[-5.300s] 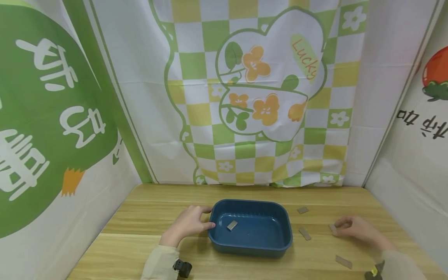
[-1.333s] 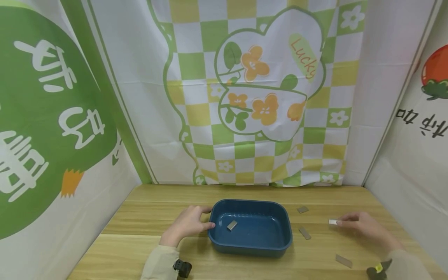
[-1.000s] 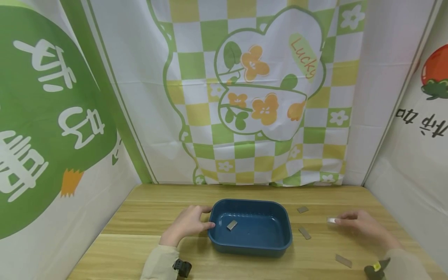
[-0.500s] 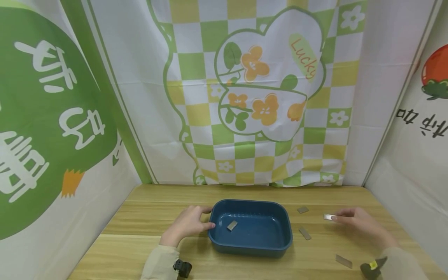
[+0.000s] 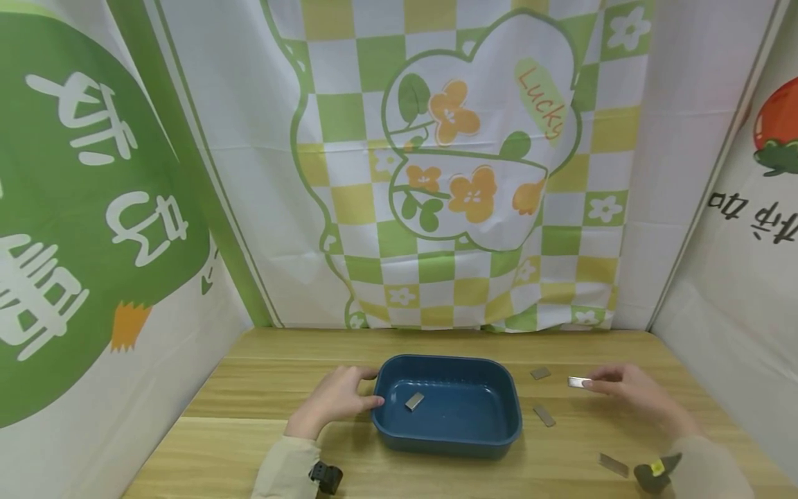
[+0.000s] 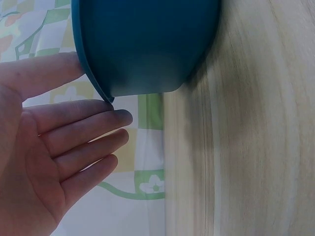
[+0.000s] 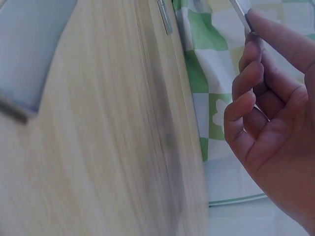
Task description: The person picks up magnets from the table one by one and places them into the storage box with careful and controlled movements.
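Note:
My left hand (image 5: 333, 402) touches the left end of a dark blue rectangular plastic bin (image 5: 445, 447), thumb and index fingertip at its rim. In the left wrist view the other fingers (image 6: 93, 152) extend below the rim, holding nothing. Inside the bin lies one small flat silver-grey bar (image 5: 414, 401). My right hand (image 5: 630, 391) pinches a similar shiny bar (image 5: 578, 382) by one end between thumb and index finger, raised over the table right of the bin. The other right fingers (image 7: 241, 110) are curled in towards the palm.
Three more grey bars lie on the wooden table: a far one (image 5: 541, 373), a middle one (image 5: 544, 415) and a near one (image 5: 614, 464). The near bar (image 7: 32, 49) looms large in the right wrist view. A printed curtain (image 5: 474, 291) hangs behind the table.
My right hand has picked a bar up off the table, then moved left and slightly away with it, its bright face now showing. The left hand and the bin keep their places.

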A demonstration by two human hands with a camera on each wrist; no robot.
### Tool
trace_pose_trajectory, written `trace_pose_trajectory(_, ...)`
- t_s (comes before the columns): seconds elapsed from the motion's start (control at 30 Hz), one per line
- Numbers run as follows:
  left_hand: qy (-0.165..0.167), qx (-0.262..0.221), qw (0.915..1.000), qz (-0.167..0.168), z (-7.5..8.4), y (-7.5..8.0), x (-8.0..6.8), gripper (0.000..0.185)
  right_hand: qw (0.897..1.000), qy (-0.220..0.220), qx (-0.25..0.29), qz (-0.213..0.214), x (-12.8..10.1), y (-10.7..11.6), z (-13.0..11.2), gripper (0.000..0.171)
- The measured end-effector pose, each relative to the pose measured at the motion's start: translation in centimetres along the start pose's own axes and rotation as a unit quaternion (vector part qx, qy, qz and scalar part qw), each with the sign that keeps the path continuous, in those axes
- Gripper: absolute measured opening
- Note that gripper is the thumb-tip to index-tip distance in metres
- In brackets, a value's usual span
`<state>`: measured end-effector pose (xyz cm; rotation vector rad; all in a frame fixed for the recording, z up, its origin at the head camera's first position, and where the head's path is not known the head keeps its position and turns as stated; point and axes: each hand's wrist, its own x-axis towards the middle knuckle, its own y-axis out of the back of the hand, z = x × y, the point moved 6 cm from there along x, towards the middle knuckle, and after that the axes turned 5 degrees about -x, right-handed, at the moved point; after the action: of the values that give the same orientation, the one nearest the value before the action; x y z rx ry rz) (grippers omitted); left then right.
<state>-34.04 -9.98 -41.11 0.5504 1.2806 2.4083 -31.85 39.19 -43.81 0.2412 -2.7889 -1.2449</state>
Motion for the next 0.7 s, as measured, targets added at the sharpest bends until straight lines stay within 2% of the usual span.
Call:
trace_pose_trajectory(0.13, 0.003, -0.002, 1.0000, 0.000, -0.1, 0.0, -0.1, 0.052, 1.000, 0.013, -0.008, 0.011, 0.3, -0.1, -0.3, 0.038)
trace_pose_trajectory(0.27, 0.004, -0.001, 1.0000, 0.002, 0.0, 0.0, -0.1, 0.052, 1.000, 0.009, -0.001, 0.009, 0.6, -0.2, -0.7, 0.039)
trace_pose_trajectory(0.5, 0.004, 0.002, 1.0000, 0.006, 0.2, 0.1, -0.1, 0.053, 0.999, 0.034, 0.004, 0.008, 1.0, -0.6, -1.9, 0.035)
trace_pose_trajectory(0.7, 0.003, 0.000, 1.0000, 0.000, 0.2, 0.1, -0.1, 0.053, 0.999, 0.036, 0.001, 0.011, 1.4, -0.9, -2.3, 0.034)
